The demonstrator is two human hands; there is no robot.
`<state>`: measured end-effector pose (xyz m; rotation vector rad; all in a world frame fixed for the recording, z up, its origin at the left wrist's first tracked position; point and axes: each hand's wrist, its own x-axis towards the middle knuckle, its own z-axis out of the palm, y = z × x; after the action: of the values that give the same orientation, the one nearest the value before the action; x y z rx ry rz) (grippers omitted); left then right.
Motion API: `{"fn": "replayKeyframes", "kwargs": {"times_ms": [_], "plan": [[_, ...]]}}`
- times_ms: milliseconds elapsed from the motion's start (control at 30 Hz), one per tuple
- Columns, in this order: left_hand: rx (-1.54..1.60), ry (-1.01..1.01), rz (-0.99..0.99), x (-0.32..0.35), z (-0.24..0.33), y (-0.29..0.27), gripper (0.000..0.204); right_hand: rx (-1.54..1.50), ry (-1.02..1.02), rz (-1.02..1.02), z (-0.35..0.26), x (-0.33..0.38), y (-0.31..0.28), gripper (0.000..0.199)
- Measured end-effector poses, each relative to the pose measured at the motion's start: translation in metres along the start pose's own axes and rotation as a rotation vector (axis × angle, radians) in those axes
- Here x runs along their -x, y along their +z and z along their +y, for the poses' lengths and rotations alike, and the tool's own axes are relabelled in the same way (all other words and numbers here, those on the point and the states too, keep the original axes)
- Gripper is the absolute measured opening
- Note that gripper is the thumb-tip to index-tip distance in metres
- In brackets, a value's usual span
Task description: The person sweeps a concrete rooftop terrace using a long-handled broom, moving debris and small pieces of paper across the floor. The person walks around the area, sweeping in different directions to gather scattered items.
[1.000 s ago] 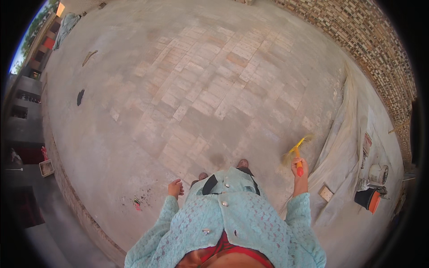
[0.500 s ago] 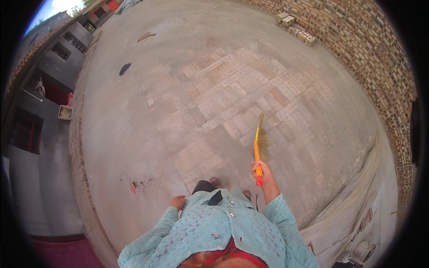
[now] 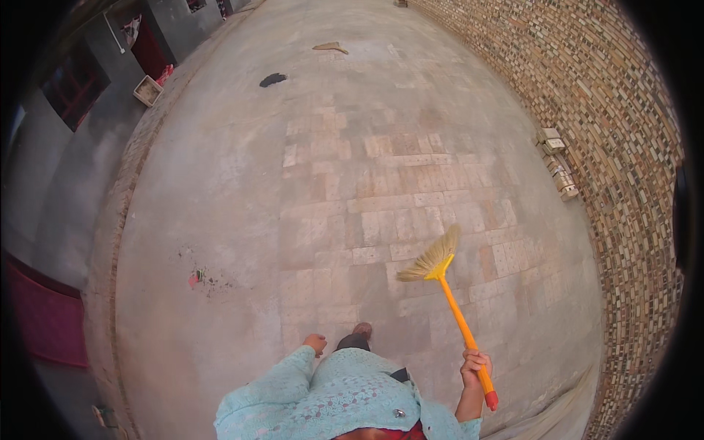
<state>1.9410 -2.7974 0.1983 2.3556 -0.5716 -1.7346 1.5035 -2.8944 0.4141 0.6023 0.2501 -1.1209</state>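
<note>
My right hand [image 3: 475, 364] is wrapped round the orange handle of a broom [image 3: 456, 315], near its red end cap. The broom slants up and to the left, its yellow collar and straw-coloured bristles fanned out over the pinkish pavers. Whether the bristle tips touch the ground I cannot tell. My left hand [image 3: 315, 342] hangs by my side with nothing in it, its fingers loosely bent. A small heap of dark debris [image 3: 205, 280] with a pink-red scrap lies on the concrete to the left of that hand.
A brick wall [image 3: 587, 125] runs along the right, with stacked pale blocks [image 3: 559, 165] at its foot. Farther ahead lie a black piece [image 3: 273, 79] and a brown flat piece [image 3: 331, 48]. On the left are a grey building and a white bin [image 3: 148, 91]. Pale sheeting [image 3: 561, 411] lies at lower right.
My view has turned right. The broom has swung so its bristles fan to the upper left, and my right hand sits lower and farther right, still gripping the handle.
</note>
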Motion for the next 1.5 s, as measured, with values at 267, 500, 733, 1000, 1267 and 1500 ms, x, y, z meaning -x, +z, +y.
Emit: {"fn": "replayKeyframes", "kwargs": {"times_ms": [267,500,733,1000,1267,1500], "plan": [[0.009,0.35,-0.301,0.02,0.177,0.061,0.04,0.21,-0.385,0.158,-0.052,0.037,0.004,0.013],[-0.014,0.485,-0.874,0.144,0.31,0.17,0.041,0.291,-0.499,0.43,-0.129,0.001,-0.042,0.006],[-0.223,0.189,-1.106,0.201,0.329,0.254,0.042,0.403,-0.391,0.366,-0.147,-0.056,-0.104,0.007],[0.118,-0.089,-1.058,0.166,0.32,0.232,0.026,0.893,-0.165,0.317,-0.076,-0.103,-0.065,0.024],[0.373,-0.013,-0.897,0.17,0.331,0.122,0.022,1.126,-0.001,0.023,-0.067,-0.078,-0.009,0.053],[0.119,0.073,-0.937,0.198,0.334,0.09,0.044,2.044,-0.388,0.825,-0.155,0.048,-0.191,0.058]]}}
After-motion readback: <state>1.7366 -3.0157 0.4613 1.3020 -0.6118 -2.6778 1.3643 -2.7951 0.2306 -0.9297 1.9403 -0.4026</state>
